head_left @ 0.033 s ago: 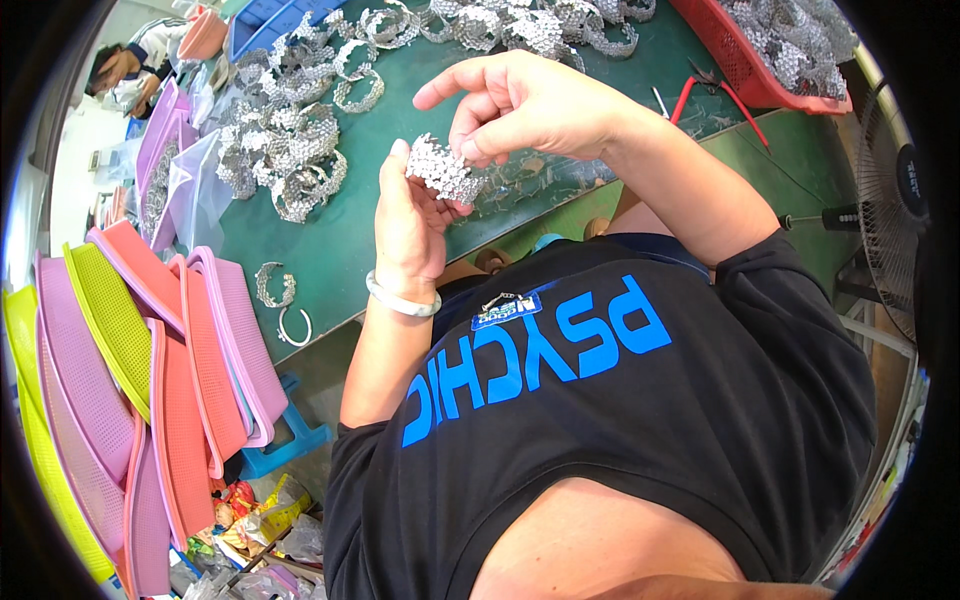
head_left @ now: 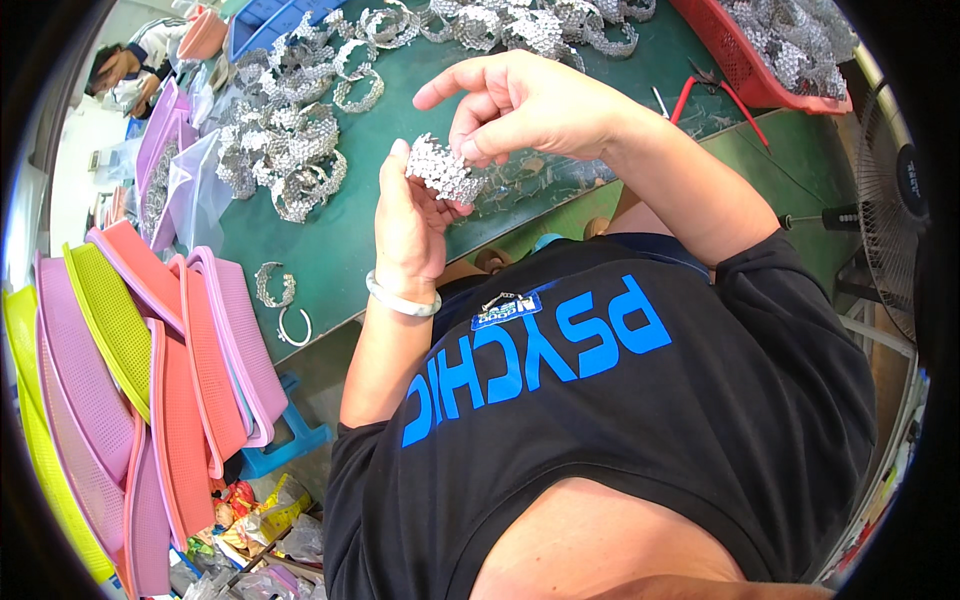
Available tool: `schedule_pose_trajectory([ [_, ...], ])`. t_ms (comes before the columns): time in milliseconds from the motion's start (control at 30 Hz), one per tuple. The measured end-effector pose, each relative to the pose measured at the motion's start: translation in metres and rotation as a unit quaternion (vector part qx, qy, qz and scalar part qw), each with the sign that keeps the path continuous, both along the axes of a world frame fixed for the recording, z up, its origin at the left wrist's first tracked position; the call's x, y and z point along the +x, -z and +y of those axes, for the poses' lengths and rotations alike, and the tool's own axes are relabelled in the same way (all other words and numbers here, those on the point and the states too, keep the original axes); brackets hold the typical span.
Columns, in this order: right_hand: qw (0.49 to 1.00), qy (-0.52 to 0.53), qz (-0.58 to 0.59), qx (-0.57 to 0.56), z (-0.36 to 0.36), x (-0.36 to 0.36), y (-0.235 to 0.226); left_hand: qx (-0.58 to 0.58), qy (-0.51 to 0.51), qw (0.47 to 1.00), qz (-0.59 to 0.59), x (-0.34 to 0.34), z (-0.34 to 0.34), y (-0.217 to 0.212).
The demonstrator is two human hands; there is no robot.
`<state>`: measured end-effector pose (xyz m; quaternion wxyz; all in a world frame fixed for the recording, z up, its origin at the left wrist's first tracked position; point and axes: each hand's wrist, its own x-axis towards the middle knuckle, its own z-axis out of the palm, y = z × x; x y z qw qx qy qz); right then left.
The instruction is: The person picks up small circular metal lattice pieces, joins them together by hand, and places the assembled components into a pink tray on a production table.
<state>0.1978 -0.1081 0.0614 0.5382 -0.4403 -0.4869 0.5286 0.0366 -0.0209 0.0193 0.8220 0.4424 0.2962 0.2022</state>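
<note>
A silver cuff bracelet (head_left: 440, 170) covered in small scale-like pieces is held above the near edge of the green table. My left hand (head_left: 408, 215) is closed round it, thumb upright at its left side and fingers beneath. My right hand (head_left: 520, 110) reaches in from the right. Its thumb and bent fingers are closed at the bracelet's upper right edge, while the index finger points out to the left. Whether anything small sits in that pinch is hidden. Similar silver bracelets (head_left: 285, 150) lie heaped on the table beyond my left hand.
Two separate bracelet pieces (head_left: 295, 326) lie near the table's left edge. Red-handled pliers (head_left: 715, 85) rest beside a red basket (head_left: 690, 20) of bracelets. Stacked colored baskets (head_left: 110, 360) stand at left, a fan (head_left: 885, 200) at right. Another person (head_left: 130, 70) sits far left.
</note>
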Motion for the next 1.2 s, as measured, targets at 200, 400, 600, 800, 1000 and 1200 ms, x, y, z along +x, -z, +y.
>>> schedule_pose_trajectory([
  [200, 1.000, 0.004, -0.002, 0.002, -0.0008, -0.0012, -0.0008, 0.002, 0.004, 1.000, 0.001, 0.0005, -0.0003, 0.0009],
  [400, 1.000, 0.004, 0.002, 0.004, -0.0012, -0.0017, 0.0001, -0.002, 0.008, 1.000, 0.008, 0.0009, -0.0032, -0.0024],
  [600, 1.000, 0.004, -0.008, 0.011, -0.0008, -0.0031, 0.0004, -0.003, 0.016, 1.000, 0.001, 0.0007, -0.0027, -0.0011],
  [800, 1.000, 0.002, 0.006, 0.015, -0.0022, -0.0048, 0.0003, -0.012, 0.028, 1.000, -0.005, 0.0004, -0.0040, -0.0009],
  [1000, 1.000, 0.008, 0.008, 0.027, -0.0034, -0.0072, -0.0004, -0.020, 0.032, 0.999, -0.014, -0.0005, -0.0034, 0.0003],
  [1200, 0.996, 0.020, -0.028, 0.077, -0.0050, -0.0092, 0.0019, -0.031, -0.025, 0.998, -0.053, 0.0008, -0.0050, 0.0026],
])
